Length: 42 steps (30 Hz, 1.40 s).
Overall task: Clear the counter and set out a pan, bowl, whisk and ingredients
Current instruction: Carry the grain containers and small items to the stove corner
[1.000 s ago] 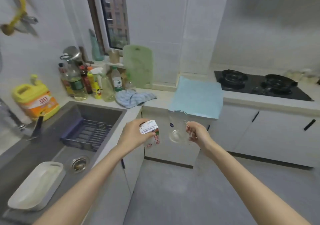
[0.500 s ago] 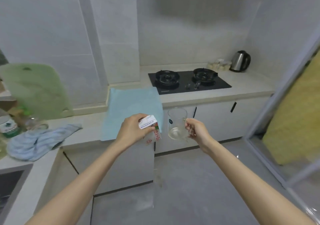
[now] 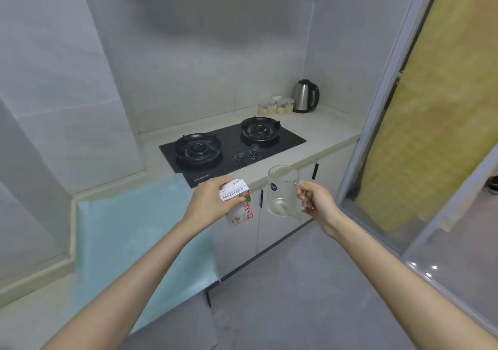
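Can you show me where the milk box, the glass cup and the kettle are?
milk carton (image 3: 242,212), head view, on its white side with the red writing.
glass mug (image 3: 283,188), head view, on the clear wall below the rim.
kettle (image 3: 303,99), head view, on its shiny metal body.

The left hand (image 3: 208,204) covers the near side of the milk carton (image 3: 241,209), whose small top print is unreadable. The right hand (image 3: 315,201) hides part of the handle of the glass mug (image 3: 283,190). The left forearm hides a strip of the blue cloth (image 3: 129,236). The contents of the jars (image 3: 276,105) beside the kettle (image 3: 305,96) are too blurred to tell. The right edge cuts off a dark thing (image 3: 493,185).
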Available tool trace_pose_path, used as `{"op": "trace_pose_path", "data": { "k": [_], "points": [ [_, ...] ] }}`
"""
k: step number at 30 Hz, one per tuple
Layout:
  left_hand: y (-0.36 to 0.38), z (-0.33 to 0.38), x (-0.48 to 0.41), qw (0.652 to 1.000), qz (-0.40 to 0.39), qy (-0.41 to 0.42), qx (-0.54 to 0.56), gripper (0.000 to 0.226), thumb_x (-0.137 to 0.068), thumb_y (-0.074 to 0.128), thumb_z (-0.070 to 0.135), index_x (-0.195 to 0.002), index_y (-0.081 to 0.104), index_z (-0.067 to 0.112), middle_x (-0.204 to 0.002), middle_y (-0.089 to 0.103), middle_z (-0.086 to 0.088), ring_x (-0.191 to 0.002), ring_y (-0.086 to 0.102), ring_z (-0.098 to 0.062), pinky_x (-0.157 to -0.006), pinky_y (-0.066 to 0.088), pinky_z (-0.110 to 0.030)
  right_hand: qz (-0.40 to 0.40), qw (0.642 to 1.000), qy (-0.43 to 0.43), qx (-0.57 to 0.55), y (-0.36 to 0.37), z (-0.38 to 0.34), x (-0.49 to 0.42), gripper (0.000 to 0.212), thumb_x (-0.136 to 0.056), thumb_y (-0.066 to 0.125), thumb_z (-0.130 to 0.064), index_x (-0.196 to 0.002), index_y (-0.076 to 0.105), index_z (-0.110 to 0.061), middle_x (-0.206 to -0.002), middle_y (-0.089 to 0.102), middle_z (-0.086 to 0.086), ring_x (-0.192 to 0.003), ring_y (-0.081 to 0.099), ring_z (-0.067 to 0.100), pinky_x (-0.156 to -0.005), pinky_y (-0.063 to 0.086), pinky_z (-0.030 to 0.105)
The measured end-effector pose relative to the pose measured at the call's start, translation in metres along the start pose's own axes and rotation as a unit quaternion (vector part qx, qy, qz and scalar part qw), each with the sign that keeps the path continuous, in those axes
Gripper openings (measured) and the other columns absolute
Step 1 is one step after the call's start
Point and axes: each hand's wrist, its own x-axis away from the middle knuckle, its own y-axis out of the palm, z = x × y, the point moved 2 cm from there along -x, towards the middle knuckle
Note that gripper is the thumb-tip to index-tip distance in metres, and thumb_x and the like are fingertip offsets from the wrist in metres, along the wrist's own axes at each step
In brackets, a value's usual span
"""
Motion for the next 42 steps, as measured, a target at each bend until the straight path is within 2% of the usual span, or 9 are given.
{"op": "trace_pose_path", "data": {
  "k": [6,12,15,25,28,31,36,39,42],
  "points": [
    [0.044,0.005,-0.094,0.998,-0.044,0.025,0.023,0.042,-0.073,0.079,0.033,-0.113,0.067,0.026,-0.103,0.068,0.011,-0.090,0.060,-0.006,-0.079,0.048,-0.025,0.062,0.998,0.001,-0.022,-0.036,-0.012,-0.069,0.032,-0.096,0.043,-0.020,-0.064,0.046,-0.019,-0.053,0.040,-0.009,-0.044,0.028,0.006,-0.053,0.035,0.020],
    [0.110,0.019,-0.186,0.996,-0.071,0.038,0.032,0.040,-0.073,0.079,0.034,-0.111,0.067,0.027,-0.100,0.068,0.014,-0.090,0.060,-0.003,-0.077,0.046,-0.020,0.092,0.994,0.011,-0.052,-0.092,-0.011,-0.155,0.032,-0.097,0.042,-0.021,-0.065,0.047,-0.019,-0.054,0.040,-0.009,-0.040,0.030,0.004,-0.053,0.033,0.021],
    [0.145,0.030,-0.235,0.996,-0.079,0.032,0.036,0.040,-0.073,0.078,0.034,-0.111,0.066,0.030,-0.095,0.064,0.020,-0.092,0.061,-0.003,-0.081,0.049,-0.023,0.092,0.995,0.006,-0.049,-0.122,-0.016,-0.202,0.032,-0.097,0.042,-0.019,-0.066,0.046,-0.018,-0.053,0.041,-0.008,-0.038,0.033,0.003,-0.055,0.033,0.022],
    [0.244,0.082,-0.400,0.997,-0.075,0.002,0.022,0.043,-0.075,0.078,0.032,-0.116,0.064,0.027,-0.096,0.061,0.016,-0.089,0.057,-0.004,-0.069,0.039,-0.013,0.055,0.998,0.013,-0.027,-0.237,-0.048,-0.373,0.030,-0.098,0.040,-0.018,-0.069,0.046,-0.016,-0.061,0.041,-0.005,-0.039,0.037,0.001,-0.059,0.035,0.022],
    [0.264,0.085,-0.440,0.997,-0.077,-0.003,0.018,0.043,-0.074,0.078,0.032,-0.115,0.064,0.027,-0.096,0.063,0.016,-0.089,0.059,-0.003,-0.071,0.042,-0.013,0.054,0.998,0.017,-0.040,-0.255,-0.051,-0.417,0.030,-0.098,0.040,-0.016,-0.069,0.046,-0.015,-0.062,0.041,-0.003,-0.039,0.038,0.001,-0.057,0.033,0.022],
    [0.286,0.078,-0.484,0.997,-0.074,-0.012,0.019,0.042,-0.074,0.078,0.030,-0.114,0.065,0.025,-0.093,0.061,0.018,-0.084,0.058,0.000,-0.068,0.040,-0.008,0.041,0.998,0.024,-0.032,-0.267,-0.053,-0.464,0.029,-0.098,0.040,-0.016,-0.070,0.046,-0.016,-0.064,0.041,-0.004,-0.039,0.035,0.002,-0.058,0.033,0.022],
    [0.325,0.053,-0.565,0.997,-0.070,-0.038,0.015,0.044,-0.075,0.077,0.030,-0.116,0.065,0.024,-0.103,0.066,0.012,-0.094,0.061,-0.006,-0.082,0.047,-0.021,0.005,0.999,0.031,-0.003,-0.275,-0.050,-0.555,0.028,-0.098,0.041,-0.017,-0.071,0.049,-0.016,-0.065,0.044,-0.005,-0.048,0.032,0.008,-0.062,0.040,0.023],
    [0.343,0.038,-0.613,0.997,-0.069,-0.045,0.005,0.044,-0.075,0.077,0.028,-0.116,0.065,0.021,-0.107,0.067,0.007,-0.090,0.058,-0.005,-0.079,0.043,-0.018,-0.024,0.999,0.039,-0.008,-0.276,-0.050,-0.609,0.028,-0.097,0.042,-0.016,-0.070,0.049,-0.014,-0.067,0.046,-0.002,-0.050,0.034,0.011,-0.065,0.045,0.025],
    [0.358,0.025,-0.662,0.995,-0.074,-0.060,0.012,0.043,-0.075,0.077,0.027,-0.116,0.065,0.019,-0.109,0.068,0.004,-0.090,0.058,-0.004,-0.077,0.042,-0.015,-0.051,0.997,0.052,-0.005,-0.276,-0.052,-0.661,0.028,-0.097,0.042,-0.015,-0.070,0.048,-0.012,-0.069,0.046,-0.001,-0.051,0.035,0.011,-0.075,0.049,0.031]
  ]
}}
